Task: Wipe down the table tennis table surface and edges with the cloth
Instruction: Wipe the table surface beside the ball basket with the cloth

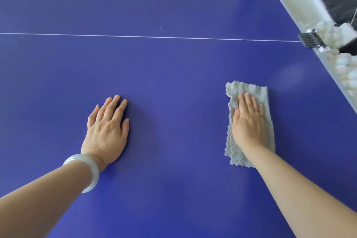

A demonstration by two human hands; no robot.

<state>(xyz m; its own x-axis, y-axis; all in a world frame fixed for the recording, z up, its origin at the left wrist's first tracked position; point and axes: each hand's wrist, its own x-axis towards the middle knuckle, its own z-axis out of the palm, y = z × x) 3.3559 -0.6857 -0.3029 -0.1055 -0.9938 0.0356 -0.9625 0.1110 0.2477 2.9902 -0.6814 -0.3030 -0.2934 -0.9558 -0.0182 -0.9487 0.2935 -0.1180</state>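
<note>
Cloth (249, 89) under spread-flat right grip (249, 123); left grip (107, 127) flat on tabletop (173, 73), left of cloth; uneven pressure could bunch it.

Both hands, left (108, 131) and right (249, 121), lie flat, fingers straight.

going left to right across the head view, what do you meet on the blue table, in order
white bangle → left hand → grey cloth with the right hand flat on it → black clamp at far right
</note>
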